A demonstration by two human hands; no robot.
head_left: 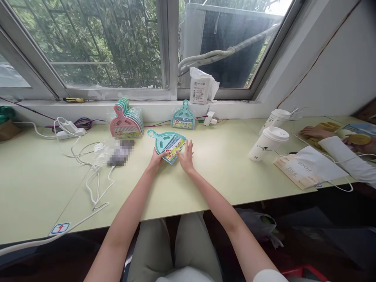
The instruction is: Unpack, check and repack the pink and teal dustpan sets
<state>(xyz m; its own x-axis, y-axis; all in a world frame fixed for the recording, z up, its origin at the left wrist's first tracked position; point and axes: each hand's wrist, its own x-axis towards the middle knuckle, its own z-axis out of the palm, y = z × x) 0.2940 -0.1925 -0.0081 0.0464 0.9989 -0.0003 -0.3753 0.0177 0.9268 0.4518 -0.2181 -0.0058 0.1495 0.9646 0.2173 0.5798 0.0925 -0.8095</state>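
A teal mini dustpan (164, 141) with a brush and a printed label is tilted over the table in front of me, its handle toward the upper left. My left hand (158, 157) grips its lower left edge, thumb on the front. At its right side, my right hand (186, 157) has the fingers stretched out and apart, close to or touching the label. Behind, another teal dustpan set (182, 117) leans against the wall. To the left stands a row of wrapped dustpan sets (126, 121), a pink one in front.
Left lie a power strip (70, 131), white cables (98, 188) and a blurred phone-like thing (121, 152). White paper cups (268, 145) and a paper bag (308, 168) stand right, near another person's sleeve (348, 156). A box-shaped package (199, 89) and yellow cutter (73, 100) rest on the sill.
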